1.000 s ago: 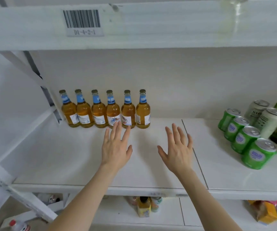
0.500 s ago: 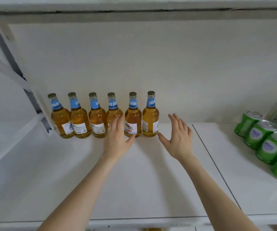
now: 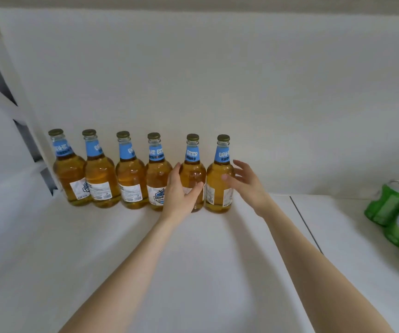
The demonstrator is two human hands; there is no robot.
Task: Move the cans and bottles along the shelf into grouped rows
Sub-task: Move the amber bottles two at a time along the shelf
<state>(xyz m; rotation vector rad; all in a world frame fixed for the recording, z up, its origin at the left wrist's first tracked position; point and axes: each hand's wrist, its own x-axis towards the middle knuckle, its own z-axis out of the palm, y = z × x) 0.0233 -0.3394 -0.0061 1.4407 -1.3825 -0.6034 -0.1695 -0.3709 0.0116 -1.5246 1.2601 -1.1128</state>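
On the white shelf [image 3: 193, 260], the left hand [image 3: 181, 192] curls around the fifth bottle [image 3: 193, 173]; the right hand [image 3: 247, 186], fingers [image 3: 239, 165] spread, touches the sixth bottle [image 3: 217, 188].

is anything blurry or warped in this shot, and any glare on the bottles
Head view: the amber glass bottles with blue neck labels are sharp, with only faint highlights; the green metal cans at the right edge are smeared and stretched; the right hand is slightly motion-blurred; the white shelf upright leans from the wide lens; light is soft, shadows faint.
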